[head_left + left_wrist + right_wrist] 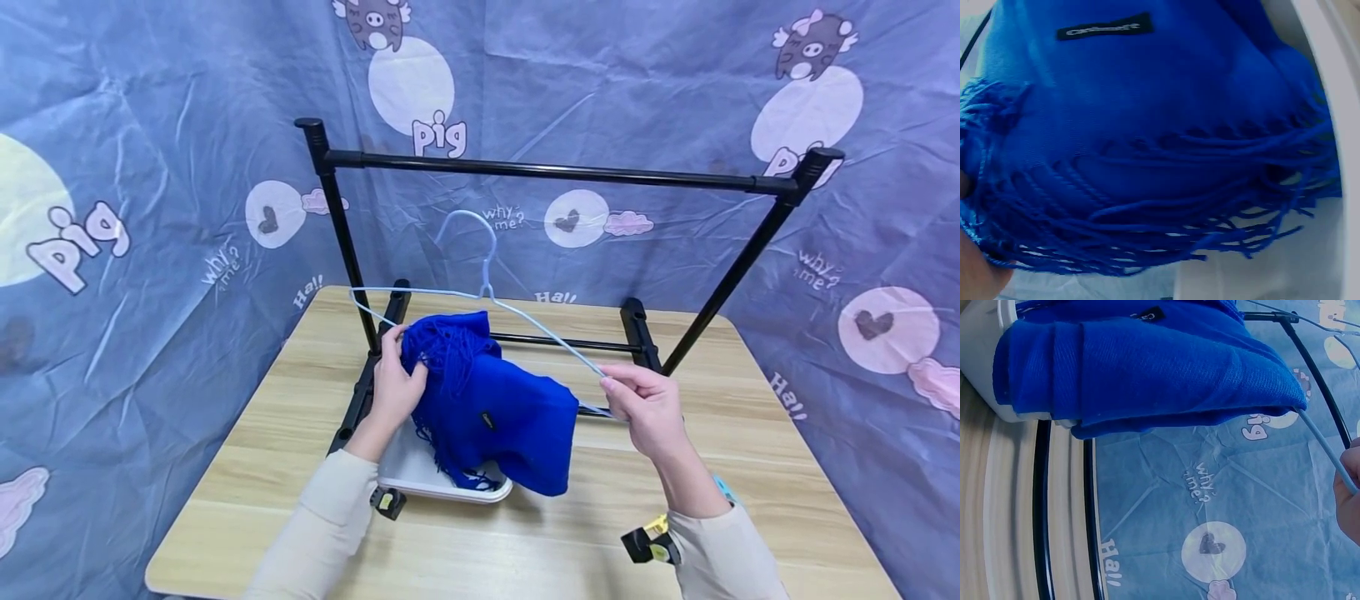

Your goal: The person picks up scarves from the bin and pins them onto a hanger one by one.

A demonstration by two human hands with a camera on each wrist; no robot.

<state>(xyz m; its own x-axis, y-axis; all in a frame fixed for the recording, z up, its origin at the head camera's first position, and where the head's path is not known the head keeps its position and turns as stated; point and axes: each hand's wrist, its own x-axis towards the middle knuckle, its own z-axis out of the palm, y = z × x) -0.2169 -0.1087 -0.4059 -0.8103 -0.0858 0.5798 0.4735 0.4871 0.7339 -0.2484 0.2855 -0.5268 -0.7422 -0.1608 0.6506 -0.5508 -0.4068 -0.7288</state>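
A blue fringed scarf [498,408] with a small black label hangs folded over the lower bar of a pale blue wire hanger [536,323]. My left hand [395,383] grips the scarf's bunched fringe near the hanger's left corner; whether it also holds the wire is hidden. In the left wrist view, loose fringe strands [1147,206] spread below the label, and part of the hand [982,275] shows at the edge. With thumb and fingers, my right hand [648,408] pinches the hanger near its right corner. The right wrist view shows bare wire [1325,444] between scarf and hand.
A black garment rack [555,171] stands on the wooden table [247,500], behind the hands. Below the scarf sits a white bin [442,487], partly covered. Black wrist-camera pieces [648,546] show by the sleeves. Blue printed cloth [187,150] surrounds the table.
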